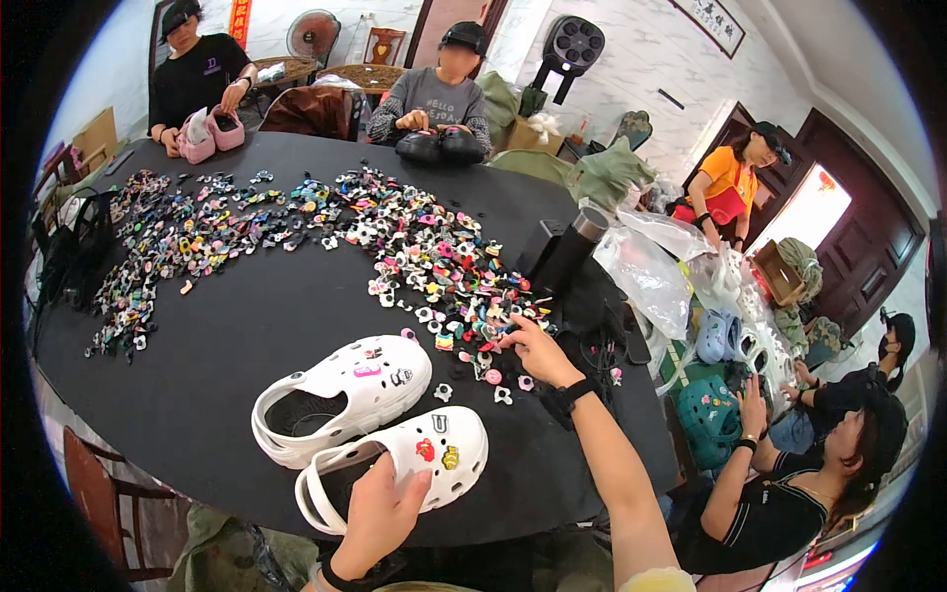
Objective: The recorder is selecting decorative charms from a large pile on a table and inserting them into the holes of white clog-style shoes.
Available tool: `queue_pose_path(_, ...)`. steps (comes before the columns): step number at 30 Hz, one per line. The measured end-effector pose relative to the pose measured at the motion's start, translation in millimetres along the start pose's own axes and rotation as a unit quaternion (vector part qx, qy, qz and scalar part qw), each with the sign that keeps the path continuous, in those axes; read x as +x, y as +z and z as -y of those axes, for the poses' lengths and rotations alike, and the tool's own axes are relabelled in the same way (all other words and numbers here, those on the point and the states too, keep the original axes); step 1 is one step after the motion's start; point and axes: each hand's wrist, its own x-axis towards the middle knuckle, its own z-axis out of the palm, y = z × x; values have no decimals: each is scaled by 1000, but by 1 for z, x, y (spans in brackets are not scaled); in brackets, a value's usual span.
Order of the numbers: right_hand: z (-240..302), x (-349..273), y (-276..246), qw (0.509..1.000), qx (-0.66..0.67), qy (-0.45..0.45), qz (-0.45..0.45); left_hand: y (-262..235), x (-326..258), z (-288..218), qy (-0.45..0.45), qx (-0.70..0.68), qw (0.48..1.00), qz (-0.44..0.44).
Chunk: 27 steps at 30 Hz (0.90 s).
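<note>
Two white clogs stand side by side at the table's near edge. My left hand (383, 508) grips the nearer clog (449, 483), thumb on the upper and fingers inside the opening, partly hidden. That clog carries a red, a yellow and a grey charm; the farther clog (340, 395) has a pink one and black-and-white ones. My right hand (538, 350) reaches over the right end of a large pile of shoe charms (434, 257), its fingers apart and touching the edge of the pile. I see nothing held in it. A few loose charms lie between the hand and the clogs.
A dark tumbler (572, 247) stands right of the pile. Across the black table (217, 335), one person handles pink clogs (210, 136) and another black shoes (442, 146). At right are plastic bags (646, 271), a teal clog (708, 419) and more people. A chair (109, 503) stands lower left.
</note>
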Motion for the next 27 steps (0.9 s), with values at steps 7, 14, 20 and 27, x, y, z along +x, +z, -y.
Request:
queue_pose_path(7, 10, -4, -13, 988, 86, 124, -39, 1, 1, -4, 15, -4, 1000, -4)
queue_pose_path(14, 0, -5, -5, 977, 128, 140, -100, 0, 1, -3, 14, -4, 1000, -1)
queue_pose_path(20, 9, -1, -2, 982, 83, 95, -144, 1, 1, -2, 25, -1, 1000, -17)
queue_pose_path(27, 20, 2, 24, 987, -15, -79, -138, 7, 1, 3, 25, -3, 999, -23)
